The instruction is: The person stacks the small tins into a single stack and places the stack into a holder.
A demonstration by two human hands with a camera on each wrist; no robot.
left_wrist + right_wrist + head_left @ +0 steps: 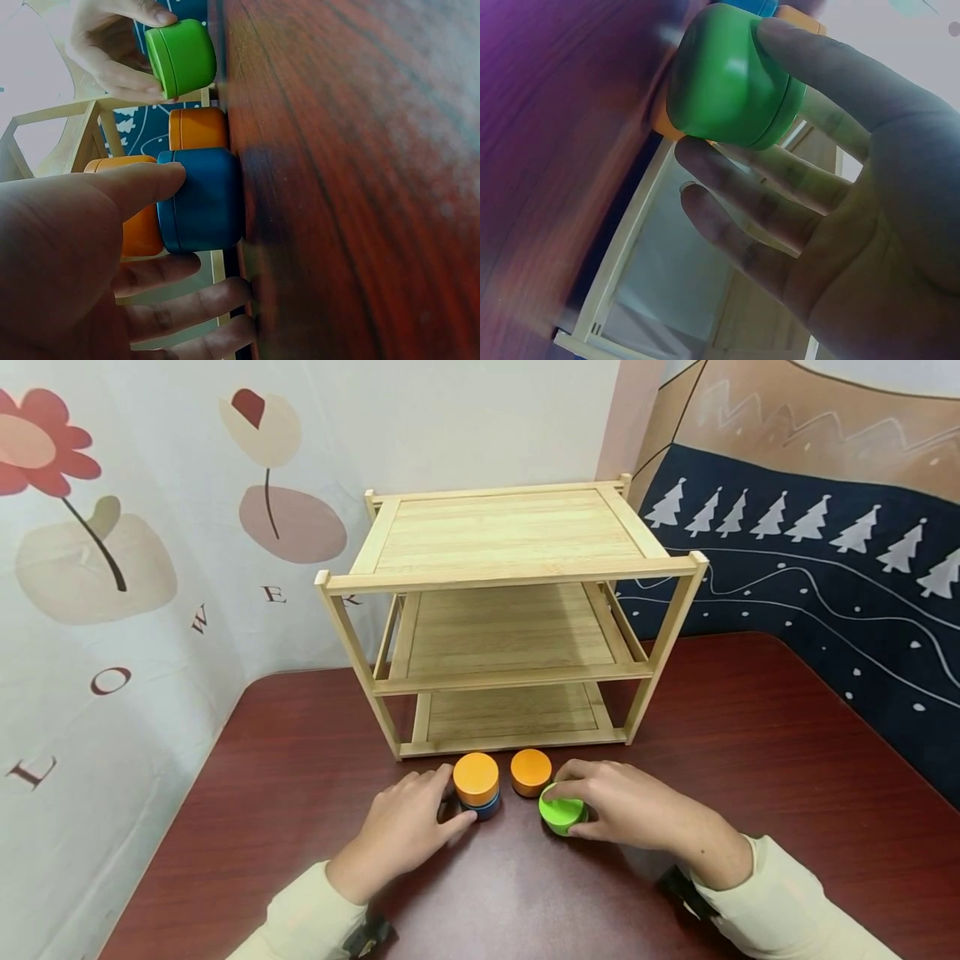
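In front of the shelf, an orange lidded jar (476,777) is stacked on a blue lidded jar (206,199). My left hand (408,827) holds the blue jar from the left, its thumb on the near side by the lid seam and a fingertip on the opposite side; the other fingers are spread near the tabletop. A green lidded jar (562,814) is pinched by my right hand (626,806), thumb on one side and fingers over the top and far side. Just behind it, between the hands, a second orange jar (531,774) sits on the table.
A three-tier wooden shelf (510,577) stands right behind the jars, its bottom rail (517,743) close to them. The dark red table (285,760) extends to both sides. Printed cloths hang behind: a flower pattern (292,518) and dark blue with trees (780,577).
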